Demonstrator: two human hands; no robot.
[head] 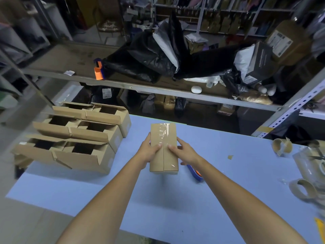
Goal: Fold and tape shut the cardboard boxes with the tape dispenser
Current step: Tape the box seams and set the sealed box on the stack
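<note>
- Head view shows the cardboard box (pixel 164 162) at the middle of the blue surface (pixel 228 182), its flaps folded shut. Clear tape (pixel 165 132) lies along the seam.
- The shadow under the near end suggests the box is lifted a little off the surface, but we cannot be sure.
- We judge it light, since two bare hands carry it with no sign of strain. The corrugated walls look stiff, though the top could give along the seam if pressed hard.
- The tape looks glossy and probably slick, so we would hold the bare cardboard of the long sides, not the taped strip.
- The left grip (pixel 149 151) is clamped on the left long side, thumb laid on top beside the seam.
- The right grip (pixel 186 153) mirrors it on the right side, thumb on top and fingers running down the wall.
- Both forearms reach forward and converge on the box, wrists fairly straight.
- The tape dispenser (pixel 195 173) lies on the surface just right of the box, under the right wrist, with nothing holding it.
- Open boxes (pixel 73 136) stand in rows to the left, flaps up and untaped.
</note>
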